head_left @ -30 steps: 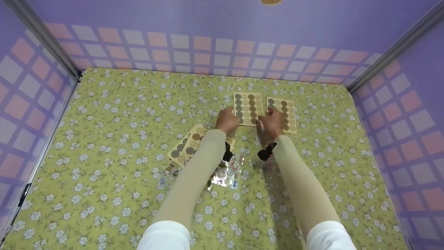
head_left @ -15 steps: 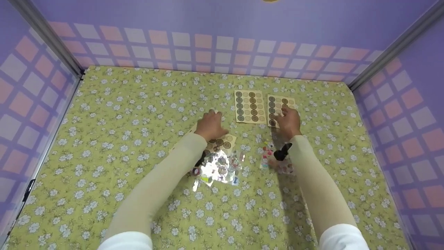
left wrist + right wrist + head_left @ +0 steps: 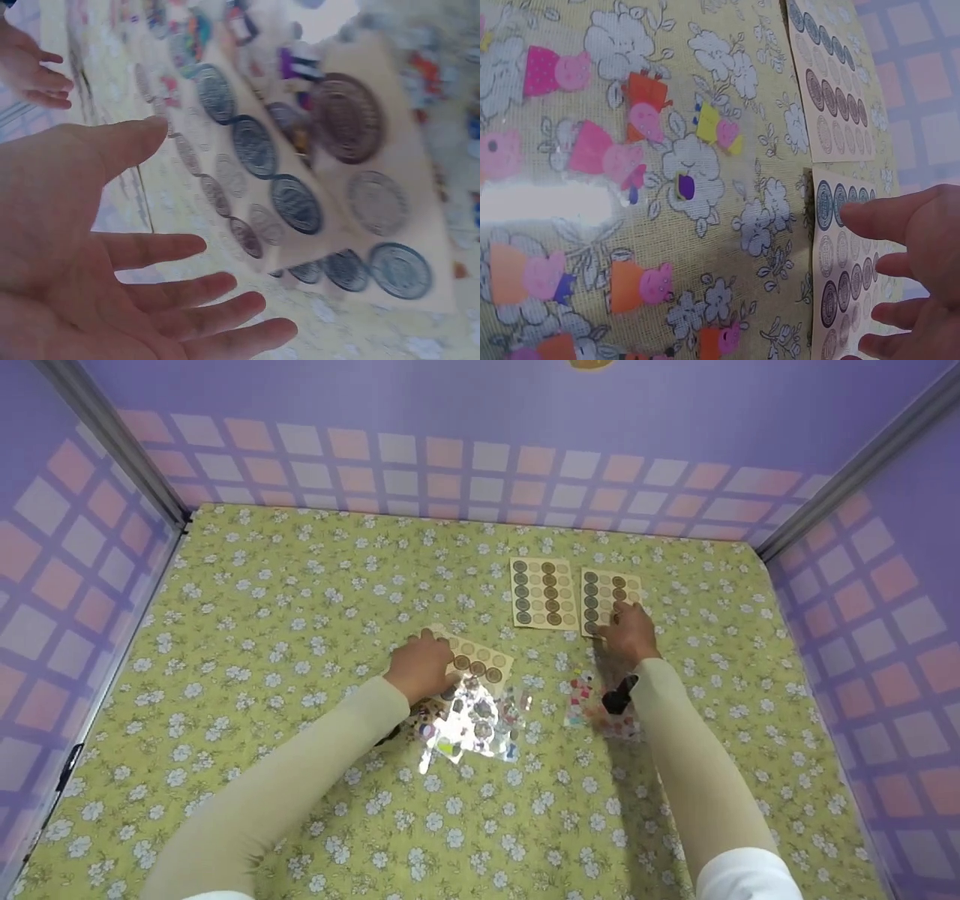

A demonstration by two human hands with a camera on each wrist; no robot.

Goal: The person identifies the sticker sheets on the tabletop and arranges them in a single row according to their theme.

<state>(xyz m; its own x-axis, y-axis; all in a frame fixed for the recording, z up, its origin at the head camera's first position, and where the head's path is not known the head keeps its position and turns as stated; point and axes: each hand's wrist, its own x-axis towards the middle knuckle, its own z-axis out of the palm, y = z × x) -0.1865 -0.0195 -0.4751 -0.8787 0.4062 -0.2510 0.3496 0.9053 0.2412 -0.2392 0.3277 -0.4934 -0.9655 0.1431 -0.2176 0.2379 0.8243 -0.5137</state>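
Left grip [image 3: 420, 667], the nearer, fingers spread, is held over the left end of overlapping cream paper sheets with round brown seals [image 3: 480, 666]; right of these, a similar sheet [image 3: 606, 587] is overhung by the spread right grip [image 3: 628, 631].

The left forearm [image 3: 277, 799] angles strongly inward, the right forearm [image 3: 701, 761] only slightly, with the left hand [image 3: 420, 666] and right hand [image 3: 631, 634] well apart, their fingers [image 3: 184, 294] loosely extended and each thumb [image 3: 131, 146] separated from them.
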